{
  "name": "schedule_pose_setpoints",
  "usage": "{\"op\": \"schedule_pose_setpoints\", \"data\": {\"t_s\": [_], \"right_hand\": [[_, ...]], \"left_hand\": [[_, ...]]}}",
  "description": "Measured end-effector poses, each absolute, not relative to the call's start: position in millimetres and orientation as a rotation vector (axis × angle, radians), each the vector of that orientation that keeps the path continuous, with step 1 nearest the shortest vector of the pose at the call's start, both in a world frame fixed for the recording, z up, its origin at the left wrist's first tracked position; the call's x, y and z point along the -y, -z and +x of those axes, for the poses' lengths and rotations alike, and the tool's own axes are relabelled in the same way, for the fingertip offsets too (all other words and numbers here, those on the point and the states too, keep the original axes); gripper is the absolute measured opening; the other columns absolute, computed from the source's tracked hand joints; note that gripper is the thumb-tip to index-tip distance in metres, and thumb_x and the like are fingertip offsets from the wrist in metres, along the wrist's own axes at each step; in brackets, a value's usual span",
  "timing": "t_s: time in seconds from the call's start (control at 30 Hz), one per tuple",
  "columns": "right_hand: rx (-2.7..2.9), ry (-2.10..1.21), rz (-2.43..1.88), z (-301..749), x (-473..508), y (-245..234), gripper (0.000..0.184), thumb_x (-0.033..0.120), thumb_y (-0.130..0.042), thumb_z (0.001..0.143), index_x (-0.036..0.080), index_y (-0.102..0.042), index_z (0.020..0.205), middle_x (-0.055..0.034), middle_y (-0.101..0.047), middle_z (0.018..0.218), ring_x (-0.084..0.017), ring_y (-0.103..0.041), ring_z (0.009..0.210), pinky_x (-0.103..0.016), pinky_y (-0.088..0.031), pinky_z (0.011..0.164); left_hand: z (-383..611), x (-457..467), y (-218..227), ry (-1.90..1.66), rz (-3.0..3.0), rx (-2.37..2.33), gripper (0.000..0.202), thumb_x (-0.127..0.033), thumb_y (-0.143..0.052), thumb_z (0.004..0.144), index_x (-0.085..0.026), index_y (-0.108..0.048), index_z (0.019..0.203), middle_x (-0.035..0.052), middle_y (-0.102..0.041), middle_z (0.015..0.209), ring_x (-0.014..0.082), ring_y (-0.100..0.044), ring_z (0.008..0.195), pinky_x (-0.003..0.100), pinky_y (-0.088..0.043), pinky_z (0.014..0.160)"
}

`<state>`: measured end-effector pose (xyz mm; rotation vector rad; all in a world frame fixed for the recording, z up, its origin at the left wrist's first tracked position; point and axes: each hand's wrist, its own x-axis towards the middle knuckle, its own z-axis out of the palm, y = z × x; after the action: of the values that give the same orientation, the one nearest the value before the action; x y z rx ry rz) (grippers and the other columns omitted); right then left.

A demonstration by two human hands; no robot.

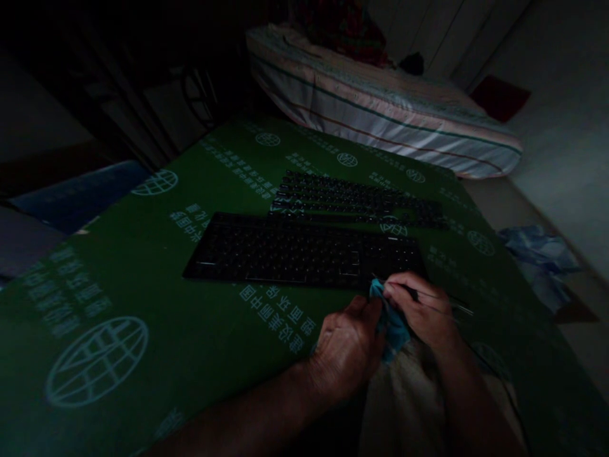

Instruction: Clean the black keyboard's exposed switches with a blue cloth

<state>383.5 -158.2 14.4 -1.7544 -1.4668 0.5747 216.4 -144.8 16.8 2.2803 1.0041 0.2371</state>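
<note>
A black keyboard base (280, 251) lies on the green table, its keycaps apparently off. Behind it, loose black keycaps (333, 197) are laid out in rows. My left hand (349, 346) is closed on a blue cloth (392, 327) just in front of the keyboard's right end. My right hand (421, 308) pinches a thin tool (459, 304) with thin metal prongs or wires sticking out to the right, its tip side close to the cloth. The dim light hides its exact kind and whether anything is caught in the cloth.
The green table (190, 336) carries white printed globes and lettering. A bed (380, 120) with a striped sheet stands beyond its far edge. Crumpled bluish fabric (540, 254) lies to the right. A thin dark cable (504, 387) runs beside my right forearm.
</note>
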Motion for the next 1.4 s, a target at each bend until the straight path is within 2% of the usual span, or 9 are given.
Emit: {"op": "schedule_pose_setpoints", "data": {"t_s": [0.17, 0.43, 0.63, 0.83, 1.0, 1.4], "right_hand": [[1.494, -0.554, -1.773, 383.2, 156.8, -13.5, 0.017, 0.035, -0.057, 0.081, 0.022, -0.066, 0.076, -0.0007, -0.068, 0.075, -0.014, -0.061, 0.069, -0.022, -0.047, 0.066], [1.498, -0.592, -1.784, 381.7, 156.6, -17.8, 0.021, 0.038, -0.056, 0.082, 0.022, -0.064, 0.072, 0.0007, -0.064, 0.067, -0.013, -0.059, 0.063, -0.022, -0.046, 0.061], [1.485, -0.568, -1.773, 380.7, 154.7, -16.4, 0.02, 0.038, -0.056, 0.082, 0.022, -0.065, 0.074, 0.0, -0.066, 0.071, -0.014, -0.06, 0.066, -0.022, -0.046, 0.064], [1.486, -0.689, -1.735, 382.6, 155.6, -15.8, 0.021, 0.036, -0.054, 0.083, 0.021, -0.063, 0.071, 0.0013, -0.061, 0.063, -0.012, -0.055, 0.058, -0.021, -0.044, 0.056], [1.448, -0.631, -1.704, 381.4, 153.7, -13.9, 0.021, 0.037, -0.054, 0.082, 0.021, -0.064, 0.074, -0.0001, -0.065, 0.069, -0.013, -0.059, 0.064, -0.022, -0.046, 0.061], [1.467, -0.615, -1.746, 379.3, 152.3, -17.7, 0.022, 0.037, -0.053, 0.083, 0.021, -0.064, 0.072, 0.0003, -0.064, 0.067, -0.013, -0.058, 0.063, -0.022, -0.045, 0.06]], "left_hand": [[217.0, 143.2, -13.9, -0.263, 2.278, -1.003, 0.035, -0.027, -0.046, 0.089, -0.018, -0.047, 0.123, 0.0081, -0.059, 0.107, 0.0212, -0.061, 0.085, 0.037, -0.054, 0.076], [215.9, 142.9, -17.7, -0.249, 2.269, -0.992, 0.026, -0.024, -0.045, 0.089, -0.018, -0.051, 0.113, 0.0064, -0.058, 0.104, 0.0183, -0.06, 0.085, 0.032, -0.053, 0.078], [217.0, 142.4, -14.4, -0.281, 2.279, -1.006, 0.03, -0.024, -0.047, 0.087, -0.018, -0.05, 0.117, 0.0066, -0.059, 0.105, 0.019, -0.06, 0.086, 0.033, -0.052, 0.079], [216.2, 143.0, -18.4, -0.242, 2.291, -1.012, 0.027, -0.022, -0.048, 0.086, -0.018, -0.053, 0.113, 0.0058, -0.06, 0.102, 0.0184, -0.06, 0.088, 0.032, -0.052, 0.081], [218.0, 141.4, -17.6, -0.288, 2.257, -1.033, 0.028, -0.025, -0.048, 0.088, -0.02, -0.053, 0.115, 0.0054, -0.06, 0.103, 0.0179, -0.061, 0.086, 0.032, -0.052, 0.079], [217.7, 140.3, -14.0, -0.314, 2.23, -1.025, 0.028, -0.022, -0.047, 0.087, -0.02, -0.055, 0.113, 0.005, -0.061, 0.101, 0.0178, -0.062, 0.086, 0.03, -0.051, 0.078]]}}
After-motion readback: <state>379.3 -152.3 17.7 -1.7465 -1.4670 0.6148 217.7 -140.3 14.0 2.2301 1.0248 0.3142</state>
